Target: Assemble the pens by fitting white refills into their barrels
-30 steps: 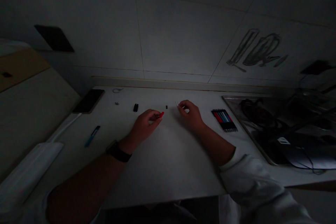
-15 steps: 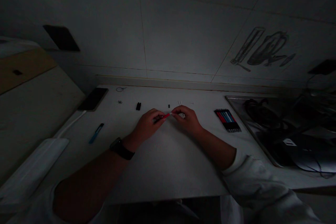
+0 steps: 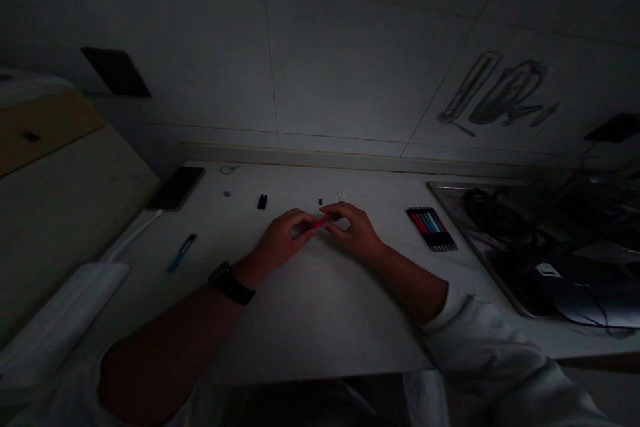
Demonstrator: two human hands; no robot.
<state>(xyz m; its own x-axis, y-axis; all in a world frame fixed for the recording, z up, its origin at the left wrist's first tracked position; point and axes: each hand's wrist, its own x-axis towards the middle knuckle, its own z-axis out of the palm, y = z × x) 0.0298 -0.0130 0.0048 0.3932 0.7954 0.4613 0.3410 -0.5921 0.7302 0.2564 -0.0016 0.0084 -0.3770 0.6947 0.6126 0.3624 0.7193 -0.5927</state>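
Fingers (image 3: 299, 216) of the bare left hand (image 3: 277, 240) grip one end of a short, slim, bright red piece (image 3: 319, 223), thumb below and forefinger above; the fingers of the bare right hand (image 3: 354, 232) close about its other end, so that the two hands almost meet; the red piece is held slantwise between them, over the middle of the white, smooth worktop (image 3: 320, 327), somewhat nearer its back edge than its front edge; how much of it lies hidden within the fingers, I cannot tell.

Just beyond the fingertips lies a tiny black block (image 3: 321, 201); two thin white sticks (image 3: 341, 197) lie beside it, just behind the right hand; further to the left stand or lie two small black pieces side by side (image 3: 263, 202), then some tiny greyish bits (image 3: 227, 194), too small to make out; near the back edge rests a thin, dark loop (image 3: 229, 170).

Towards the left edge lies a slim blue tool with a dark end (image 3: 181, 253); a black, flat phone (image 3: 177, 188) lies at the back left corner, a white cable (image 3: 134, 235) running from it towards a long white block (image 3: 70, 317); right of the right hand lies a flat black case of red and blue rods (image 3: 431, 229), near a dark panel's metal rim (image 3: 475, 248).
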